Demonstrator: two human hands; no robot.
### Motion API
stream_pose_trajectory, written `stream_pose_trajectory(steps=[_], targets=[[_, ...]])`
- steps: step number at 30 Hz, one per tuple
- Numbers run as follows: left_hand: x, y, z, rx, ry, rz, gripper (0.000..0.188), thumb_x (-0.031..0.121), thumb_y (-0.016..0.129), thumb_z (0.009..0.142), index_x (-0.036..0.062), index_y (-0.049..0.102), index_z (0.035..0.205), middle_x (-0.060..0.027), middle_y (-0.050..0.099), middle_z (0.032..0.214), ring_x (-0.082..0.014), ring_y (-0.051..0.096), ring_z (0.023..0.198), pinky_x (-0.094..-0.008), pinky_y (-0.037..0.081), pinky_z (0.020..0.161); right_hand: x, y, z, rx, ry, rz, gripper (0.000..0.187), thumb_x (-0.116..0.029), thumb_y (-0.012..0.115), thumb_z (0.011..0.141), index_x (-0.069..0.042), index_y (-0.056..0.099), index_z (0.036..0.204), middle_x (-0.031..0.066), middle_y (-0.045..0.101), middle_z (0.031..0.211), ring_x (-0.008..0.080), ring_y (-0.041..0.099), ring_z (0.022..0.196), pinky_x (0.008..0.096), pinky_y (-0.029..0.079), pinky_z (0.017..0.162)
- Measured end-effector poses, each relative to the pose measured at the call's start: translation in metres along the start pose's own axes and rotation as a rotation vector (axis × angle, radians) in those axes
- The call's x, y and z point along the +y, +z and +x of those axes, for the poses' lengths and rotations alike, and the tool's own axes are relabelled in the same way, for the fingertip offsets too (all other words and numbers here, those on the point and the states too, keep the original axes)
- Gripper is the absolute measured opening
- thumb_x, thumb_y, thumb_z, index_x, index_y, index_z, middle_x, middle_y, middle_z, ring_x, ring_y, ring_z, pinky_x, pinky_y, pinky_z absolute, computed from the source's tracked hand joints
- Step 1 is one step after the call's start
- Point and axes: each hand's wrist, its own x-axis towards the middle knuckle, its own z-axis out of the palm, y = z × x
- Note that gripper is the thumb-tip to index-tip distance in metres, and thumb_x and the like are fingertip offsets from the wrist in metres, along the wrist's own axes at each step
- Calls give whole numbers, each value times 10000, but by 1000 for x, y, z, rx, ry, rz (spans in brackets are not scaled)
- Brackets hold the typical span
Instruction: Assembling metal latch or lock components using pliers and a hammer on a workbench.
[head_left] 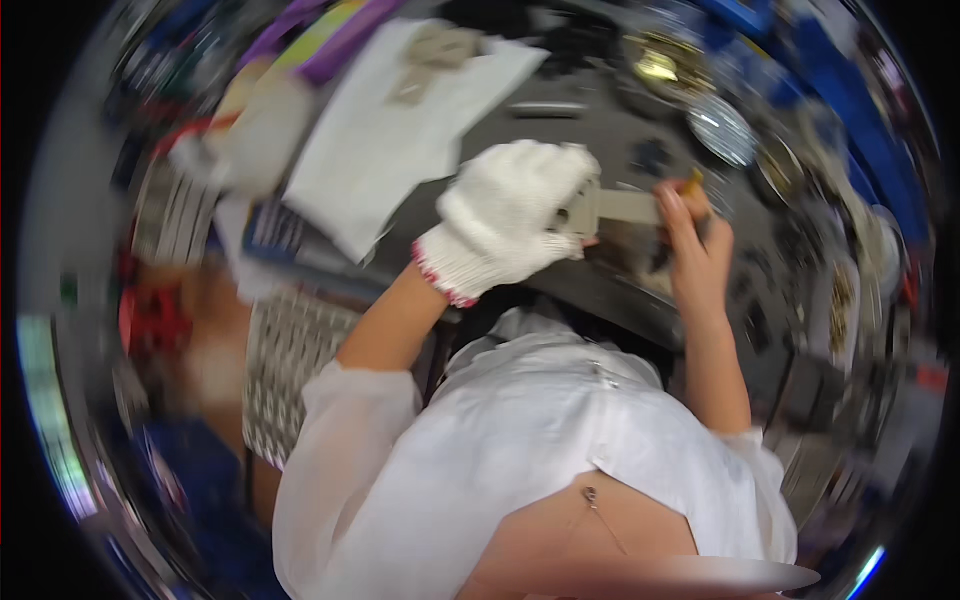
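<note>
My left hand [508, 212], in a white knitted glove with a red-edged cuff, is closed around a pale beige flat piece [590, 210] with dark holes. A beige strip [628, 207] stretches from that piece toward my bare right hand [694, 250]. The right fingers are pinched together around a small thing with a yellow-orange tip [692, 182]; blur hides its kind. Both hands are above the near part of the dark worktable [480, 140]. Whether the right fingers also touch the strip cannot be made out.
A white sheet [350, 150] carries beige pieces [437, 50] at the back left. Past my hands lies a metal rod [547, 109]. At the back right are a gold-coloured tin [665, 68], a silver round lid [722, 130] and another tin [779, 170]. A grey woven basket [290, 365] stands left.
</note>
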Motion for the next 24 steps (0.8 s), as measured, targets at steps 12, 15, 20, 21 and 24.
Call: stream_pose_trajectory(steps=[12, 15, 20, 21, 24], targets=[[-55, -164, -353, -54, -1747, 686, 624, 413, 680, 771, 96, 519, 1285, -189, 660, 1161, -355, 635, 1090, -422, 483, 919, 22, -32, -18, -178, -17, -98, 254, -167, 564, 961, 49, 682, 1024, 86, 603, 1155, 100, 448, 740, 247, 361, 688], [-41, -158, -412, -226, -1737, 719, 388, 244, 623, 789, 54, 568, 1123, -215, 666, 1017, -369, 654, 970, -404, 492, 837, 13, -35, -29, -185, -47, -121, 258, -167, 561, 962, 53, 678, 1028, 92, 602, 1170, 102, 450, 745, 248, 361, 687], [-40, -114, -423, -391, -1720, -43, 468, 234, 671, 708, 47, 604, 1131, -158, 681, 944, -271, 677, 814, -353, 527, 715, 12, -11, -30, -233, -36, -177, 254, -167, 559, 960, 50, 668, 1032, 107, 591, 1174, 111, 467, 768, 248, 365, 707], [-45, -100, -429, -396, -1721, -45, 468, 234, 671, 708, 47, 604, 1131, -158, 681, 944, -271, 677, 814, -353, 527, 715, 6, -3, -32, -254, -96, -219, 254, -170, 563, 957, 51, 663, 1030, 109, 587, 1165, 115, 465, 770, 249, 365, 709], [-53, -73, -446, -368, -1616, -32, 485, 288, 747, 714, 24, 580, 1085, -117, 651, 844, -246, 630, 769, -362, 494, 678, -14, 11, -33, -313, -211, -303, 252, -171, 571, 952, 54, 658, 1023, 111, 579, 1149, 122, 464, 778, 252, 365, 708]])
